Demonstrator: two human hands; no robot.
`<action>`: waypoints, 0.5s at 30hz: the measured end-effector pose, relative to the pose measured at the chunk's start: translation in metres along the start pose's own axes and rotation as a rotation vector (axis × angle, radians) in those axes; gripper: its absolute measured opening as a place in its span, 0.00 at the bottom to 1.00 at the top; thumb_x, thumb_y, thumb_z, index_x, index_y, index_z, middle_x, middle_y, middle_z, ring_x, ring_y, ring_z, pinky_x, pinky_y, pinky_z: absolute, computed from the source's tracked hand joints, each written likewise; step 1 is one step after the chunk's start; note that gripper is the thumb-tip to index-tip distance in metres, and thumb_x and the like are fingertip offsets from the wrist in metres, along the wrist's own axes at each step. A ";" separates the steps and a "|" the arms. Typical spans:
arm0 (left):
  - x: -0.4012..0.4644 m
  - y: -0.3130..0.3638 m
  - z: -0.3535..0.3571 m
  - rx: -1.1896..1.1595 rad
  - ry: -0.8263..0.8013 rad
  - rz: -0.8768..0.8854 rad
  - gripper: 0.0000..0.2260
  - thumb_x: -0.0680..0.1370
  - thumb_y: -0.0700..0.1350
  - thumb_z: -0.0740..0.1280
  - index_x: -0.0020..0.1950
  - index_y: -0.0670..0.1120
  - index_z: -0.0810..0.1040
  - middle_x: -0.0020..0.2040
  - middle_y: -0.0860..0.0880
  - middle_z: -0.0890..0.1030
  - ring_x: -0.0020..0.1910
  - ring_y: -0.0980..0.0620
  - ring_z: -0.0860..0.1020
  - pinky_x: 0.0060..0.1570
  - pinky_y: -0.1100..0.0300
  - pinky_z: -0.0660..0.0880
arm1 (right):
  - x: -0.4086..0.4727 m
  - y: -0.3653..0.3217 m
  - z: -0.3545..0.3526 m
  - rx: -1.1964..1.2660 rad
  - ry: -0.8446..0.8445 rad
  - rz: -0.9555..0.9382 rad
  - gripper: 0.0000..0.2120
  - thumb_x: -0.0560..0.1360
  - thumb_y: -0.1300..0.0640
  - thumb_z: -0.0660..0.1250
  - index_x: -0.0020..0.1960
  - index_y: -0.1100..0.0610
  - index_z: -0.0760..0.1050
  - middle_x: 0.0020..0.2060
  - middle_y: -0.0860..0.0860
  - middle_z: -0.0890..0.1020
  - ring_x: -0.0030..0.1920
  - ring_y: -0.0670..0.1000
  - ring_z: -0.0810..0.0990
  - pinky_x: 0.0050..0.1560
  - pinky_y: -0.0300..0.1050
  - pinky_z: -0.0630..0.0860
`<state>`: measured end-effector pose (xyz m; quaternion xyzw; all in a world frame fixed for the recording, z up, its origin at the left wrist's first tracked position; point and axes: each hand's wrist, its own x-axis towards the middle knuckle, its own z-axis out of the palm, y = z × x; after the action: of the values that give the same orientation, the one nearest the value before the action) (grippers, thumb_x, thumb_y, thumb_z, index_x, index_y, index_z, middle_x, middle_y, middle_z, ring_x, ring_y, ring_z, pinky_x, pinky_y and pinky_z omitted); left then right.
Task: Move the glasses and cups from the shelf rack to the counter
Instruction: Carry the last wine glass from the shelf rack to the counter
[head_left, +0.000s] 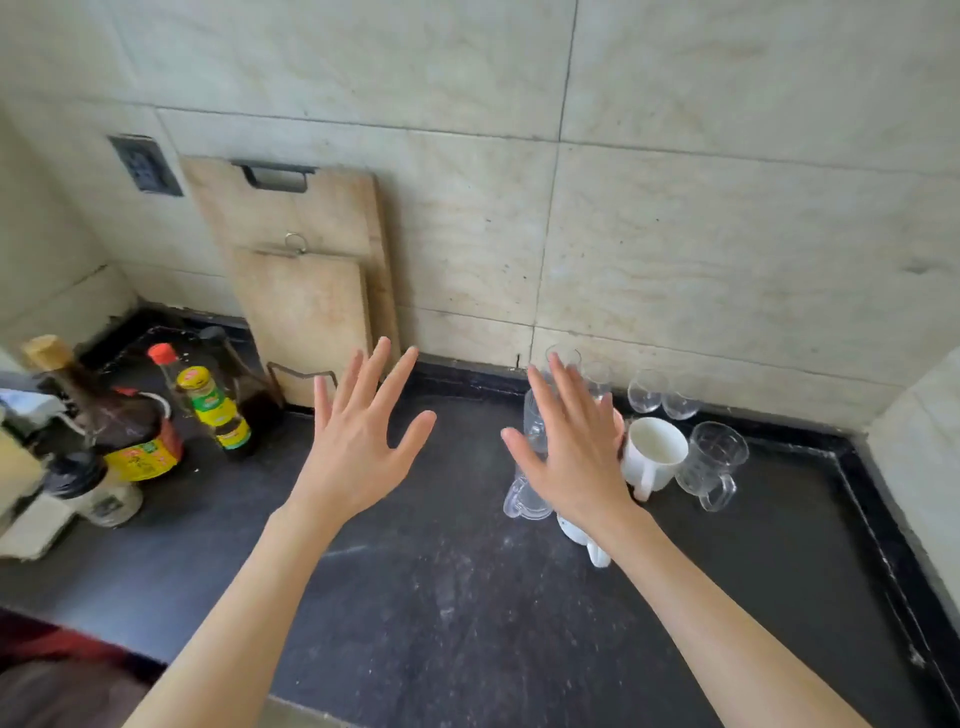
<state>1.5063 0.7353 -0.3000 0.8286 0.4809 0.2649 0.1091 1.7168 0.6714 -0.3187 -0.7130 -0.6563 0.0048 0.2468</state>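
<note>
- Glasses (647, 391) and cups (653, 451) stand on the counter (441, 597) at 2 o'clock; rack unseen.
- Left hand (358, 441) and right hand (571, 447) hover spread, empty; task looks nearly done.

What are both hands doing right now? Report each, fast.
Left hand: open, fingers spread, holding nothing.
Right hand: open, fingers spread, holding nothing, in front of the glasses on the counter.

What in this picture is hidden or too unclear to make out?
Head view:
- The shelf rack: outside the frame.
- Clear mug: partly behind the right hand.
- Second white mug: mostly hidden by the right wrist.
- Bottle labels: too blurred to read.
- Objects at the left edge: cut off.
</note>
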 end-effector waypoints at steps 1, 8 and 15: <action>-0.011 -0.003 -0.015 0.037 0.048 -0.036 0.27 0.77 0.61 0.53 0.75 0.62 0.50 0.76 0.58 0.47 0.76 0.52 0.42 0.71 0.46 0.36 | 0.004 -0.012 -0.002 -0.006 -0.011 -0.059 0.32 0.76 0.40 0.55 0.75 0.52 0.52 0.77 0.52 0.49 0.76 0.54 0.48 0.72 0.62 0.46; -0.144 -0.008 -0.092 0.265 0.211 -0.393 0.29 0.75 0.63 0.50 0.75 0.62 0.47 0.77 0.56 0.44 0.76 0.50 0.39 0.71 0.43 0.35 | -0.018 -0.110 -0.006 0.056 -0.127 -0.473 0.36 0.73 0.33 0.51 0.75 0.45 0.44 0.77 0.51 0.42 0.76 0.54 0.39 0.70 0.67 0.38; -0.314 -0.004 -0.157 0.410 0.303 -0.775 0.31 0.71 0.69 0.43 0.72 0.64 0.38 0.75 0.56 0.38 0.74 0.51 0.34 0.70 0.41 0.34 | -0.090 -0.231 0.003 0.156 -0.214 -0.812 0.39 0.69 0.29 0.47 0.72 0.40 0.32 0.73 0.46 0.34 0.73 0.50 0.31 0.69 0.68 0.37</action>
<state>1.2934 0.4577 -0.2755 0.5442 0.8081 0.2223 -0.0377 1.4872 0.5922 -0.2673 -0.3714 -0.9033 0.0307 0.2124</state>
